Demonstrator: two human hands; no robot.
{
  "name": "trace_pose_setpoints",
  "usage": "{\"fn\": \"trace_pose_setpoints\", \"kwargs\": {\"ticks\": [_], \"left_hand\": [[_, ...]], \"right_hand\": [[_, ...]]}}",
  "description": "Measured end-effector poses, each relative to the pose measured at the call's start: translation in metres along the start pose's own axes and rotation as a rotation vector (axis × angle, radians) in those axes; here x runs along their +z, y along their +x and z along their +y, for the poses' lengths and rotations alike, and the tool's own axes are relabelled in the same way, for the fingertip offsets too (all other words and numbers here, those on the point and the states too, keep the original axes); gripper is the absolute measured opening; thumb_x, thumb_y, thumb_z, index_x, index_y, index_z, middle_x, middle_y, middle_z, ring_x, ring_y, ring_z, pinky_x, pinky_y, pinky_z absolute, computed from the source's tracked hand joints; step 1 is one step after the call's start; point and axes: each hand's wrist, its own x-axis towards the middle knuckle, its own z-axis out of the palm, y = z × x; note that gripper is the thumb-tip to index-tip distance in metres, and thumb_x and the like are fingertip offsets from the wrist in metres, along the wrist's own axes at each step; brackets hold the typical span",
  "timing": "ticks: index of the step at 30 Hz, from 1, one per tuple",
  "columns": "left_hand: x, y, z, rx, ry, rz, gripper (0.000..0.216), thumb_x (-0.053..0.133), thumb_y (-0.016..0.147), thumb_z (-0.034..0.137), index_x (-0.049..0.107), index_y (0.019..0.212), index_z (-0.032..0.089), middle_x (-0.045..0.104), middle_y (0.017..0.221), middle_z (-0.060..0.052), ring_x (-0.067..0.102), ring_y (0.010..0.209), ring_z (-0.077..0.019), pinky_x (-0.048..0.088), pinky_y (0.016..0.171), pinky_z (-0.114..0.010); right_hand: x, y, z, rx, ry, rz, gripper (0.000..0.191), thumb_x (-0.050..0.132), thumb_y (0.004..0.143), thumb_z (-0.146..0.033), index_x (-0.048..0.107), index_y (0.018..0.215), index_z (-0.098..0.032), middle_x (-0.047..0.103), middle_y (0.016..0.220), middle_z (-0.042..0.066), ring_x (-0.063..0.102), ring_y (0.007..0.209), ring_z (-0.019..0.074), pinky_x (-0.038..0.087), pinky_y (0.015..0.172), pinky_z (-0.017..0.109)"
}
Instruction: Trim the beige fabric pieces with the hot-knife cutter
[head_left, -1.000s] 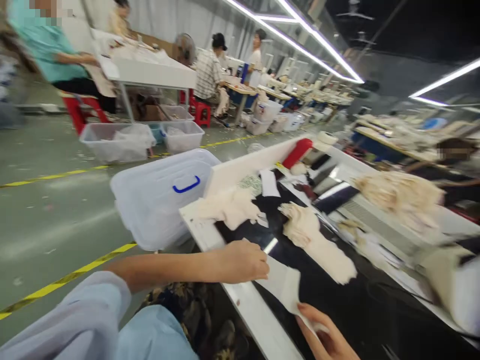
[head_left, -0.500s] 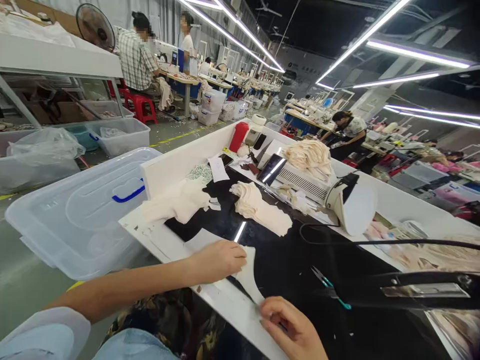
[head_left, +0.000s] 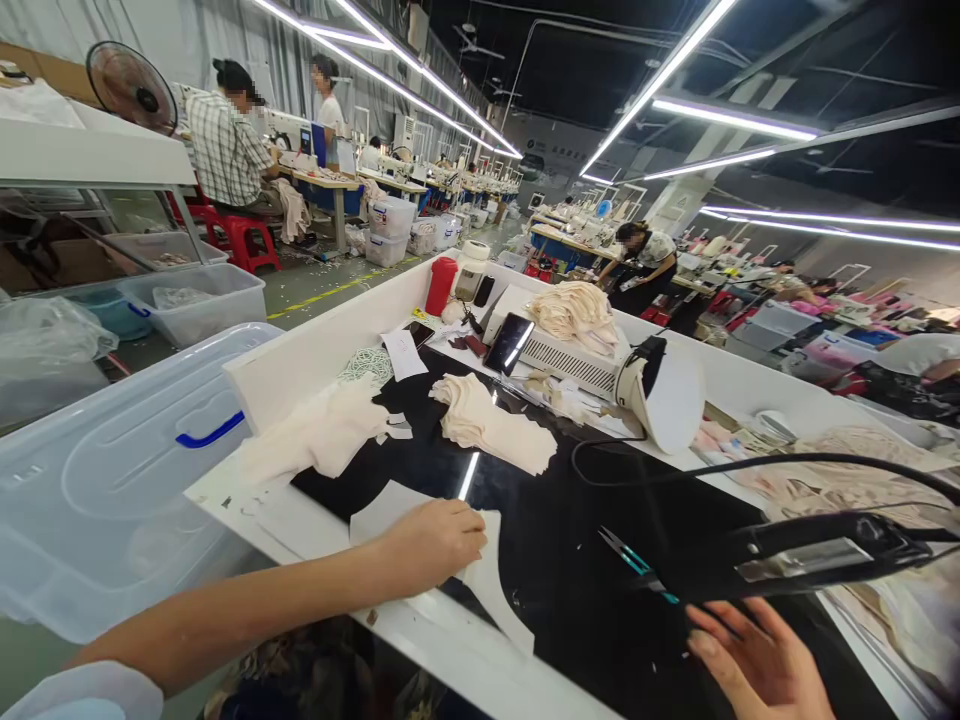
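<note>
My left hand [head_left: 439, 540] lies over a pale, curved cut fabric piece [head_left: 491, 590], its fingers bent and pressed together on it. The piece is spread on the black work surface [head_left: 562, 540], one end to the left of the hand and the tapered end toward the front edge. My right hand [head_left: 765, 660] is off the fabric at the lower right, fingers apart, with nothing visible in it. Just beyond its fingertips lie thread snips [head_left: 637, 563] with teal handles. Above that hand extends a long black device [head_left: 817, 555] with a metal plate and a cable.
A stack of cream fabric pieces [head_left: 491, 425] and a loose cream pile [head_left: 322, 435] lie farther back. Behind them stand a lamp with a white shade [head_left: 667, 400], a phone [head_left: 508, 343] and a red cup [head_left: 441, 285]. A lidded plastic bin [head_left: 127, 470] is at left.
My right hand has let go of the fabric's tapered end and moved right, toward the snips, its fingers spreading. My left hand stays on the piece. The view has turned slightly right.
</note>
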Motion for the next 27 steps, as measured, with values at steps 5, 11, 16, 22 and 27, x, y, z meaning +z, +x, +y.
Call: {"fn": "trace_pose_setpoints", "kwargs": {"ticks": [5,11,16,22,27], "left_hand": [[-0.002,0.024,-0.002,-0.216,0.046,-0.053,0.014,0.064,0.108,0.024,0.067,0.098,0.016,0.068,0.1,-0.006,0.064,0.095,-0.0219,0.051,0.083,-0.033],[0.004,0.035,-0.008,-0.361,0.025,-0.076,0.02,0.077,0.101,0.033,0.065,0.1,0.016,0.067,0.103,-0.006,0.063,0.098,-0.0256,0.049,0.081,-0.035],[0.006,0.031,-0.013,-0.389,-0.096,-0.074,0.017,0.079,0.1,0.028,0.064,0.1,0.02,0.067,0.108,-0.002,0.062,0.1,-0.0225,0.048,0.087,-0.036],[0.007,0.027,-0.014,-0.407,-0.204,-0.079,0.013,0.075,0.102,0.026,0.064,0.104,0.021,0.066,0.112,-0.002,0.061,0.103,-0.0218,0.047,0.093,-0.037],[0.005,0.025,-0.013,-0.435,-0.258,-0.068,0.02,0.079,0.099,0.028,0.066,0.112,0.02,0.064,0.118,-0.004,0.06,0.107,-0.0225,0.048,0.097,-0.039]], "right_hand": [[0.024,0.003,-0.049,-0.241,0.036,-0.069,0.096,0.093,0.067,-0.066,0.055,0.149,-0.032,0.068,0.144,0.013,0.064,0.135,0.0384,0.055,0.115,0.051],[0.065,-0.003,-0.087,-0.252,0.265,-0.038,0.073,0.084,0.081,-0.054,0.06,0.144,-0.025,0.076,0.111,0.01,0.077,0.093,0.0291,0.063,0.089,0.051],[0.1,-0.006,-0.097,-0.39,0.399,-0.059,0.068,0.09,0.077,-0.037,0.061,0.138,-0.027,0.073,0.093,0.0,0.071,0.074,0.0196,0.061,0.074,0.039],[0.149,-0.015,-0.111,-0.447,0.545,-0.055,0.064,0.091,0.079,-0.03,0.058,0.133,-0.03,0.069,0.085,-0.006,0.065,0.069,0.0146,0.06,0.067,0.033],[0.182,-0.017,-0.114,-0.445,0.651,-0.06,0.055,0.086,0.083,-0.035,0.055,0.128,-0.031,0.067,0.08,-0.008,0.063,0.062,0.0135,0.059,0.059,0.031]]}}
